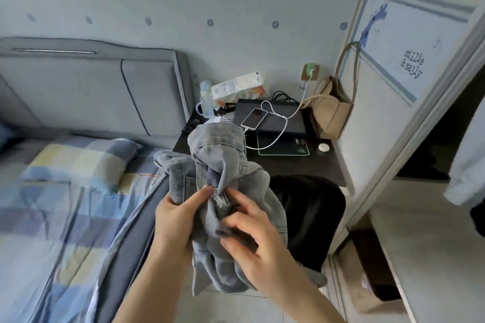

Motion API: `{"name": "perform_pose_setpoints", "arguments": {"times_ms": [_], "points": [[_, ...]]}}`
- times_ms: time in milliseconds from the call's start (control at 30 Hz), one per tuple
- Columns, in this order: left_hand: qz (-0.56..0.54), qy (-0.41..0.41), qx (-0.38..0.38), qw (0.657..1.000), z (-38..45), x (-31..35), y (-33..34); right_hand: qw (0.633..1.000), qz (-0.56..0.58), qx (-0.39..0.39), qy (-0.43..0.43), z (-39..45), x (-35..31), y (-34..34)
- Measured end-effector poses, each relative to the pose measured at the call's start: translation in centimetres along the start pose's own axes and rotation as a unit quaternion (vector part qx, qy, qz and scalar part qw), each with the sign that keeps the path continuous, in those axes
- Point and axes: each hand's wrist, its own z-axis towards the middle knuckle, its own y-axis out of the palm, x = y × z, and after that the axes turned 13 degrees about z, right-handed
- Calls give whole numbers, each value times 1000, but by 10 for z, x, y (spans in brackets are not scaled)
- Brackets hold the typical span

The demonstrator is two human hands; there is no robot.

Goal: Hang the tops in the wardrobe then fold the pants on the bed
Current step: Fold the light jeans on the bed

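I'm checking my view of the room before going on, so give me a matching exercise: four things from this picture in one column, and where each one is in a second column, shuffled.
Things:
1. grey denim garment
2. phone
3. beige bag
4. checked pillow

Places:
A. on the bed, near the headboard
B. hanging beside the wardrobe door
C. gripped by the left hand and the right hand
D. on a black box on the dark desk, with a white cable plugged in

Pairs: 1-C, 2-D, 3-B, 4-A
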Motion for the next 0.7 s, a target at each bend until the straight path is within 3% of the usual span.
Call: {"name": "perform_pose_setpoints", "arguments": {"times_ms": [100, 233, 333, 500, 600, 700], "points": [[-48, 16, 53, 997, -17, 2, -37, 995, 57, -67, 50, -1, -9, 20], [-98, 69, 98, 988, -38, 3, -88, 977, 183, -23, 107, 17, -22, 40], [-93, 101, 138, 981, -57, 6, -129, 980, 156, -48, 116, 43, -29, 65], [-72, 114, 180, 974, -87, 8, -191, 966, 88, -228, 83, 103, -44, 122], [-48, 104, 213, 970, -98, 8, -228, 918, 60, -377, 109, 132, -47, 175], [-27, 93, 246, 965, -102, 6, -267, 850, 19, -490, 191, 150, -42, 219]]}}
